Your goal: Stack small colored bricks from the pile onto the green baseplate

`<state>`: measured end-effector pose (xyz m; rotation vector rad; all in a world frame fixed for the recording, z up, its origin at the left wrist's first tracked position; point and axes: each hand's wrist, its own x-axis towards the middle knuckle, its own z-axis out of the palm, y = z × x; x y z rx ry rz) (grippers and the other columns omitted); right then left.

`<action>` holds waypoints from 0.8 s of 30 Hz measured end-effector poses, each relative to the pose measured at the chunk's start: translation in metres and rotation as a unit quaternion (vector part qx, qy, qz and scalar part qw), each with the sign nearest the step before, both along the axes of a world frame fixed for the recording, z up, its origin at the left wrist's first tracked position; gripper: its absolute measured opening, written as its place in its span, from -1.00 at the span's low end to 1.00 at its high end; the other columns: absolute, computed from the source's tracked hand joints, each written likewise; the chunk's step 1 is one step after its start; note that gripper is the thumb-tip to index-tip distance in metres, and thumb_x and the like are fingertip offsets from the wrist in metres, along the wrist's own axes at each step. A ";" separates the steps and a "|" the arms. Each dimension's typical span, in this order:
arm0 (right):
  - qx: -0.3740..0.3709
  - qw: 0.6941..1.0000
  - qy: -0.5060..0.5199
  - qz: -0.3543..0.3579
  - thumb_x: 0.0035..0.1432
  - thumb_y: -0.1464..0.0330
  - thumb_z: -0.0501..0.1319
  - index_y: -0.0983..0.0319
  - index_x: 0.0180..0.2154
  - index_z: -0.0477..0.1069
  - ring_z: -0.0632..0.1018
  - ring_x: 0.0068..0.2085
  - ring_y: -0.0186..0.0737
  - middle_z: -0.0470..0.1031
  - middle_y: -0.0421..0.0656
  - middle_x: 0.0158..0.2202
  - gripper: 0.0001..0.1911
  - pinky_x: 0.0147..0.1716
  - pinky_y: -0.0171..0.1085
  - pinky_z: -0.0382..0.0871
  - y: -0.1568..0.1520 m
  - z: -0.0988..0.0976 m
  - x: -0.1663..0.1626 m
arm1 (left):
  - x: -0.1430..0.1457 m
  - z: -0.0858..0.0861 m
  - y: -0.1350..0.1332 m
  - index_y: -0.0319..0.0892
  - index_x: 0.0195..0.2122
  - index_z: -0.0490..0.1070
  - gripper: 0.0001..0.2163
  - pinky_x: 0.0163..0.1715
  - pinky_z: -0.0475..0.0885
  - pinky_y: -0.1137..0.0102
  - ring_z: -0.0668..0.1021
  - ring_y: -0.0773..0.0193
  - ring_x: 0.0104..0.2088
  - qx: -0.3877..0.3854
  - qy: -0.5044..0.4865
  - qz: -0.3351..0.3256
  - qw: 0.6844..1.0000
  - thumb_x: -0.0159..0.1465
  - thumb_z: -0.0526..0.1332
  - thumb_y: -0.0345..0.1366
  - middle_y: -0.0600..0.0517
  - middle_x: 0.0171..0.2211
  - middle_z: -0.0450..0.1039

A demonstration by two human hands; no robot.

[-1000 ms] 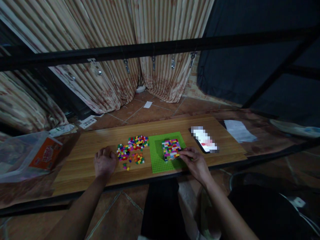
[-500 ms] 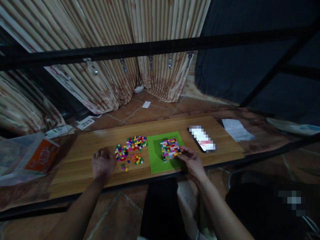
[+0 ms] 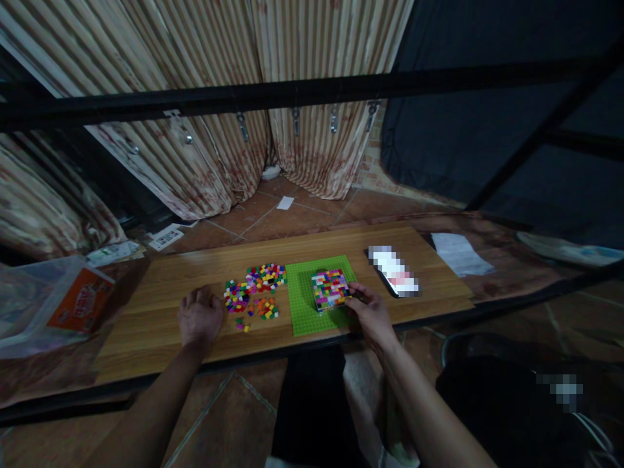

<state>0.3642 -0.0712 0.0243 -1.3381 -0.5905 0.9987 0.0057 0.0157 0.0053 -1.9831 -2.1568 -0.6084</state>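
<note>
A square block of multicoloured building bricks (image 3: 330,287) sits on a green studded baseplate (image 3: 302,312). My right hand (image 3: 373,315) is at the block's right edge, thumb and fingertips closed against its near right corner. Whether a loose brick is between those fingertips is too small to tell. On the bare wood left of the brick piles rests my left hand (image 3: 201,315), back up, its fingers curled under; their inside is hidden. Between my left hand and the baseplate lie a mixed pile of small bricks (image 3: 266,277), a second mixed pile (image 3: 236,296) and a mostly orange pile (image 3: 266,307).
Right of the baseplate lies a phone (image 3: 394,272) with a lit, blurred screen. The wooden table (image 3: 151,305) carries all this. A clear plastic tub (image 3: 43,305) with an orange label stands at the left. Beyond the table runs a dark metal bar (image 3: 312,91) before curtains.
My right fingers have shifted very slightly at the block's right edge. The view has tilted a little; my left hand, the block and the piles stay in place.
</note>
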 end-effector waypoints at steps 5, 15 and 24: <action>-0.008 1.000 -0.018 -0.002 -0.31 0.24 0.42 0.22 -0.22 0.49 0.50 -0.36 -0.27 0.53 -0.19 -0.31 -0.50 -0.46 -0.32 0.34 0.000 0.002 0.000 | -0.001 0.000 0.000 -0.28 -0.04 0.45 -0.60 0.07 0.29 0.08 0.44 -0.04 0.03 -0.005 0.004 -0.001 1.000 0.27 -0.07 -0.24 -0.25 -0.04 0.46; -0.014 0.998 -0.064 0.010 -0.25 0.11 0.43 0.22 -0.17 0.50 0.55 -0.26 -0.15 0.57 -0.08 -0.19 -0.44 -0.50 -0.32 0.34 -0.002 -0.004 0.003 | 0.001 0.002 -0.001 -0.29 -0.02 0.44 -0.59 0.08 0.29 0.09 0.44 -0.04 0.02 -0.001 -0.010 0.005 1.000 0.25 -0.05 -0.24 -0.25 -0.02 0.46; -0.030 0.996 -0.088 0.012 -0.26 0.08 0.43 0.24 -0.19 0.50 0.57 -0.25 -0.11 0.60 -0.08 -0.24 -0.43 -0.36 -0.21 0.42 0.000 0.002 -0.002 | -0.001 -0.001 0.000 -0.32 0.01 0.43 -0.57 0.09 0.27 0.09 0.42 -0.05 0.05 -0.011 -0.010 0.007 1.000 0.25 -0.05 -0.24 -0.27 0.01 0.44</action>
